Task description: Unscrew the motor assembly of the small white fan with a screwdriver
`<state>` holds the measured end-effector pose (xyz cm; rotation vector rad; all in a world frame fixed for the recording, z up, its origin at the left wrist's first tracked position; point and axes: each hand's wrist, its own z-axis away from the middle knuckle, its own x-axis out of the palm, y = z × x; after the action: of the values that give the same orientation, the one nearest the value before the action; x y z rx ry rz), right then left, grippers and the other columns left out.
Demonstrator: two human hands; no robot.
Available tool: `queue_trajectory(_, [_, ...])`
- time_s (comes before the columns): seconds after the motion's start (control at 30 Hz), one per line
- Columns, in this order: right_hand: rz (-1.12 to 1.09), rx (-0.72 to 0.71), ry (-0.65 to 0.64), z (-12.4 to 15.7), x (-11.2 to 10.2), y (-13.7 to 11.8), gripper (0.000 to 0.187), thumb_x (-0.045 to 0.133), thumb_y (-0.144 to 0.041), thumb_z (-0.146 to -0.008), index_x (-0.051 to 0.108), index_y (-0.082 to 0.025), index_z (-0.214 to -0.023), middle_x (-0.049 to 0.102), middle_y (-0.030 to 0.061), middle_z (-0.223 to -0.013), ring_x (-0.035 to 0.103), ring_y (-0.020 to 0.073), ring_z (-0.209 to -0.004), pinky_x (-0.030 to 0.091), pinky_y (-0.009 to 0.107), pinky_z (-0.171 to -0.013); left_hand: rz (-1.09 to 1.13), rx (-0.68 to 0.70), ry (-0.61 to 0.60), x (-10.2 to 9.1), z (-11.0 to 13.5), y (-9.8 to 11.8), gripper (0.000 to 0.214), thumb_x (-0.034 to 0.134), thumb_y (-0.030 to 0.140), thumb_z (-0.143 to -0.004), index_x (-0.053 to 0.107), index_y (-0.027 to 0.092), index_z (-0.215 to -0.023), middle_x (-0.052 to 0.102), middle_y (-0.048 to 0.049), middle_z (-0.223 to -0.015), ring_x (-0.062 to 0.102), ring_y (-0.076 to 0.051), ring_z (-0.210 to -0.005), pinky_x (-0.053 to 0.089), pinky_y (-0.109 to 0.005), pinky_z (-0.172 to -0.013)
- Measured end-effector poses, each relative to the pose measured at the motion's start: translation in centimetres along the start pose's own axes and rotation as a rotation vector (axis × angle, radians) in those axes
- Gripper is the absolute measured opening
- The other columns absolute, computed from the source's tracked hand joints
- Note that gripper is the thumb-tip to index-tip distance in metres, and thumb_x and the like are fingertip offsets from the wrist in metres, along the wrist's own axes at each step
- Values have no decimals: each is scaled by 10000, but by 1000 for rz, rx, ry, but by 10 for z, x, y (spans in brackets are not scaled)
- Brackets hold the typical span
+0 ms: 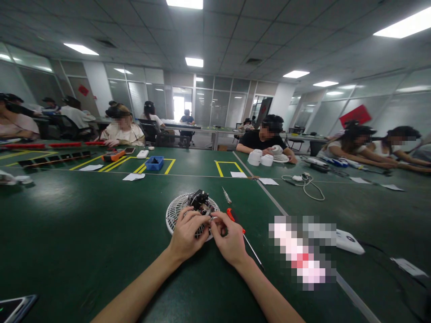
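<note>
A white round fan grille (175, 211) lies flat on the green table (84, 233) in front of me, with a black motor (198, 198) standing on it. My left hand (186, 235) rests on the grille's near edge, fingers curled and pinched on a small part beside the motor. My right hand (229, 240) meets it from the right, its fingers also pinched on that small part, which is too small to name. A red-handled screwdriver (235, 223) lies just behind and to the right of my right hand.
A second small screwdriver (226, 195) lies past the grille. A white device (350, 241) and a blurred patch sit to the right, a phone (13, 307) at the near left corner. Other people work at the far side, with a blue tray (154, 163) and white fan parts (266, 158).
</note>
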<state>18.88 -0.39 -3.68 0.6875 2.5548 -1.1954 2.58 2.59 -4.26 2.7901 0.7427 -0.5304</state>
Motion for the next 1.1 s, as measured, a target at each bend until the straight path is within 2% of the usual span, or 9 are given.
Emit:
queue_trajectory(0.3, [5,-38,-41,1,-2,-1,252,554,-177,-885,652,-210,-1114,662,-20,-743,549,119,-537,461,243,-550,33,-27,-11,0,-2,3,309,617,75,-822,621,207,-1102,722,-24,-885,655,-197,-835,510,-410,-920])
queue_trajectory(0.43, [33,-49,31,-3,-6,2,225,548,-208,-903,658,-203,-1100,656,-14,-749,541,123,-550,449,248,-549,47,-37,-17,0,0,0,346,619,64,-796,609,195,-1116,688,-17,-840,631,-200,-825,500,-402,-904])
queue_trajectory(0.6, [118,53,170,-11,-20,15,200,552,-261,-907,661,-194,-1063,654,-3,-772,528,128,-572,443,261,-570,47,-47,-13,-1,1,-1,353,618,52,-778,603,189,-1103,670,-7,-820,613,-194,-818,490,-385,-876])
queue_trajectory(0.7, [172,130,204,-16,-29,23,232,552,-286,-897,651,-193,-1085,645,-8,-771,521,134,-568,442,276,-588,43,-50,-12,-2,0,0,336,607,54,-770,609,197,-1074,679,-14,-828,610,-198,-808,488,-381,-845])
queue_trajectory(0.83, [287,225,140,-20,-37,31,291,539,-275,-869,639,-190,-1130,663,8,-820,555,155,-604,455,306,-640,51,-64,-15,-2,0,0,316,608,58,-766,625,194,-1051,689,-19,-825,615,-199,-802,485,-375,-817])
queue_trajectory(1.0, [585,264,-6,-17,-37,40,342,571,-204,-842,634,-209,-1178,664,94,-999,607,248,-879,457,348,-731,40,-80,-4,-2,0,0,294,588,63,-776,634,199,-1032,696,-20,-813,623,-201,-785,489,-380,-795])
queue_trajectory(1.1, [710,320,-124,-13,-37,43,381,633,-210,-831,634,-222,-1211,627,129,-1069,595,282,-936,446,353,-718,30,-59,0,-1,0,0,233,598,68,-790,650,205,-971,709,-24,-830,622,-198,-790,488,-385,-798])
